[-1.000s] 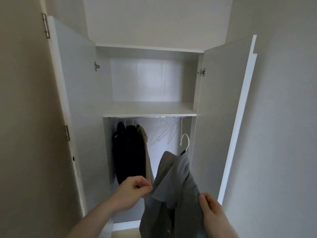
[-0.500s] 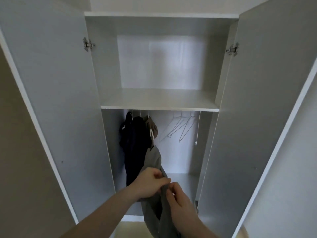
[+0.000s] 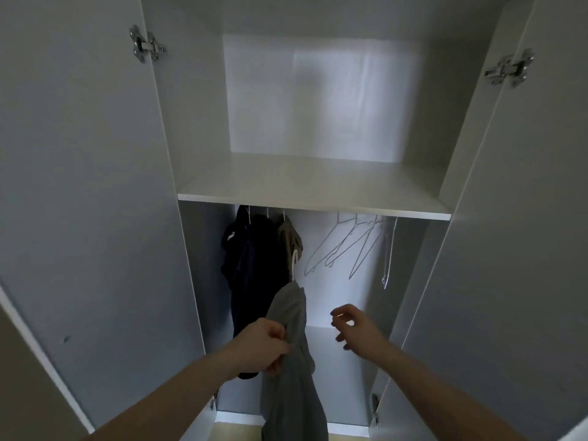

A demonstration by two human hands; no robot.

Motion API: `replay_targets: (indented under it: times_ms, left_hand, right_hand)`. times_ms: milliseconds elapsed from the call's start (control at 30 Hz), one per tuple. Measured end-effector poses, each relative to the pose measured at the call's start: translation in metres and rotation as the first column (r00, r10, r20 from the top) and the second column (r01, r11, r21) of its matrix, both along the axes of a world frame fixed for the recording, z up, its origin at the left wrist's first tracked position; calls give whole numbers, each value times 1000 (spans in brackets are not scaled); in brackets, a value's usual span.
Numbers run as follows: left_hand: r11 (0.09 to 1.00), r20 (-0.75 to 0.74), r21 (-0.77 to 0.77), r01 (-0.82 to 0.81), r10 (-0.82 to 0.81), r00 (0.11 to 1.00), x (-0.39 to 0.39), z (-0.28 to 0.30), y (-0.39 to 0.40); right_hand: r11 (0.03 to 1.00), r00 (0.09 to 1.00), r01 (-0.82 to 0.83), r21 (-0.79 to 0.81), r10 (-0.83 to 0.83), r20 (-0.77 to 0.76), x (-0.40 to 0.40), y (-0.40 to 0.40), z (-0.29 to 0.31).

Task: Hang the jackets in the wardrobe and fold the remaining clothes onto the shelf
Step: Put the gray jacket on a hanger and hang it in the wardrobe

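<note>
Gray jacket (image 3: 288,370) hangs down in front of the open wardrobe (image 3: 318,100), low in the middle of the view. Its top sits on a white hanger (image 3: 294,261), and the hook points up toward the dark clothes. The left hand (image 3: 261,348) pinches the jacket by its edge, with the fingers curled around the cloth. The right hand (image 3: 351,326) is off to the side, near the jacket but not touching it. Its fingers are loose and spread, and it holds nothing. Behind the hands, in the lower part of the wardrobe, a dark jacket (image 3: 246,268) and a tan jacket (image 3: 289,238) hang on the left side under the shelf (image 3: 305,186). To the right of them hang thin white wire hangers (image 3: 350,246) with no clothes on them. Both doors stand wide open, the left door (image 3: 79,186) and the right door (image 3: 521,218), each with a shiny metal hinge near the top.
</note>
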State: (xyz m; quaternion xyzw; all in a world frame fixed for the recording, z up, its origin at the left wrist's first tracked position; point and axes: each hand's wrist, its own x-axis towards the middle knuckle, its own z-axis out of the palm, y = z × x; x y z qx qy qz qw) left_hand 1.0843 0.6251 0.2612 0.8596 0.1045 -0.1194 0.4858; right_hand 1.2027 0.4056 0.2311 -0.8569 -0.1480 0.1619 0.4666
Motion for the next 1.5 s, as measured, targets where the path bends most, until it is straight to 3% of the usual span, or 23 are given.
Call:
replay_targets:
  times_ms: [300,600,767,900,1200,1333,1500]
  left_hand:
    - [997,-53,-21,70,-71,996,46,-20,32]
    - [997,-43,-43,-56,54,998,76,-37,40]
    - [992,-42,-91,-85,81,996,99,-44,28]
    - [985,-62,-137,-108,101,993,112,-53,7]
    - [962,-50,-136,-236,231,972,153,-73,-34]
    - [960,-45,-160,-229,224,973,180,-77,-59]
    - [947,-55,-178,-267,261,964,223,-75,-85]
  right_hand:
    - [979,955,187,83,-161,-248,135,72,-1]
    - [989,967,136,-53,-144,-209,221,128,-27]
    - [975,917,219,44,-191,-350,260,144,-41]
    - [966,901,256,39,-224,-370,288,152,-54]
    - [951,903,266,-157,-303,-306,330,116,-61]
    - [909,860,402,-112,-416,-295,328,79,-69]
    - [925,893,358,-128,-379,-242,323,34,-74]
